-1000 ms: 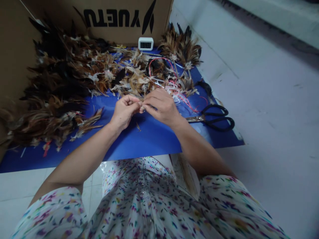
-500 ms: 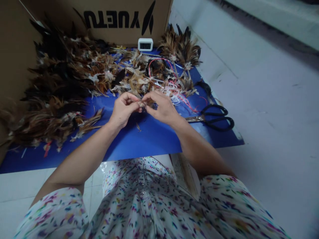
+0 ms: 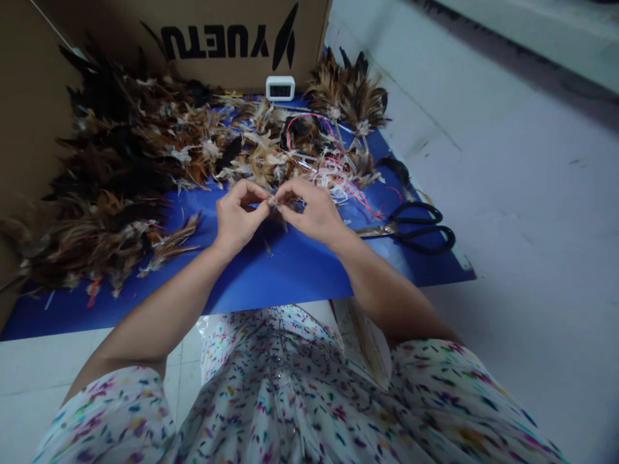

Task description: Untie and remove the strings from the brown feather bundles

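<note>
Over the middle of the blue board (image 3: pixel 285 270), my left hand (image 3: pixel 240 216) and my right hand (image 3: pixel 310 209) meet fingertip to fingertip. Both are closed in a pinch on a small feather bunch (image 3: pixel 273 202), pale at its base, which shows between the fingertips. Darker feather ends hang below the fingers; most of the bunch is hidden. Just beyond my hands lie loose brown and cream feathers (image 3: pixel 261 154). Pink and white strings (image 3: pixel 338 177) lie tangled behind my right hand.
Black-handled scissors (image 3: pixel 401 229) lie to the right, blades toward my right wrist. Piles of brown and black feathers (image 3: pixel 111 174) cover the left side. A small white digital clock (image 3: pixel 280 88) stands before a cardboard box (image 3: pixel 232 71). More feather bunches (image 3: pixel 351 90) sit at the back right.
Both hands stay in nearly the same place. The fingers have shifted slightly around the feather bunch, and more of its dark ends now shows beneath them.
</note>
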Demonstrator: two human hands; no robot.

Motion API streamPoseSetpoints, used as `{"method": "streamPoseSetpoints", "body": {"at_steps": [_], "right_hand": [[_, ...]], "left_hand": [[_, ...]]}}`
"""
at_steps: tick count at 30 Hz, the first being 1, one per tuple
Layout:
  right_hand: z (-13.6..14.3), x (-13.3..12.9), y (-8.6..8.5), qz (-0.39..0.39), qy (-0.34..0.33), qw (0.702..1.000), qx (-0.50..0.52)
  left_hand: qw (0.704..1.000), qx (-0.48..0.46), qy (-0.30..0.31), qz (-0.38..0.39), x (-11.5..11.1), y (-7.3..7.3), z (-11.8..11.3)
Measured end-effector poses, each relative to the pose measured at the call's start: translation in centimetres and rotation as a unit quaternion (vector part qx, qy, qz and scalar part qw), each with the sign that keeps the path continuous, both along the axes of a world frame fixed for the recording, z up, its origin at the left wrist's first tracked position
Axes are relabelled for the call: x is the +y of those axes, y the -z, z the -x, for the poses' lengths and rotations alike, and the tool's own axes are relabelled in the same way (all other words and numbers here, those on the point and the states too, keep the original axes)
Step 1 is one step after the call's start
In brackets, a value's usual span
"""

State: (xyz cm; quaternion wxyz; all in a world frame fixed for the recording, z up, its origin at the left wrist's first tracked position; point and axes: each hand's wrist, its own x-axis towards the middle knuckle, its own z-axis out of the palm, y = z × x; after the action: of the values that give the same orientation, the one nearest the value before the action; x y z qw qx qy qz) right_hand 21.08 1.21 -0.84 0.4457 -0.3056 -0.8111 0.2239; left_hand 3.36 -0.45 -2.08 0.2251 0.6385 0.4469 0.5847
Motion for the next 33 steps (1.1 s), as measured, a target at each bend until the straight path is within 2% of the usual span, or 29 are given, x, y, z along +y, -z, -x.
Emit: {"method": "streamPoseSetpoints", "body": {"at_steps": [4,8,12,24,33], "right_hand": [[0.6,0.1,0.2,0.120,-0.028,0.988,0.089],[1.2,0.5,0.6,0.256,-0.057,0.950,0.172],[1.6,0.4,0.7,0.351,-0.037,0.914,0.199],[1.7,0.3,0.3,0.385,-0.014,0.900,0.205],[1.6,0.4,0.8,0.347,-0.031,0.914,0.207]], "left_hand": [[0.998,0.024,-0.005,-0.056,-0.2,0.0,-0.1],[0.997,0.034,-0.009,-0.067,-0.1,0.2,0.0],[0.997,0.036,-0.009,-0.065,-0.1,0.4,0.1],[0.999,0.001,-0.020,-0.044,0.0,0.4,-0.1],[0.999,-0.041,-0.019,-0.007,0.0,0.1,-0.2]]}}
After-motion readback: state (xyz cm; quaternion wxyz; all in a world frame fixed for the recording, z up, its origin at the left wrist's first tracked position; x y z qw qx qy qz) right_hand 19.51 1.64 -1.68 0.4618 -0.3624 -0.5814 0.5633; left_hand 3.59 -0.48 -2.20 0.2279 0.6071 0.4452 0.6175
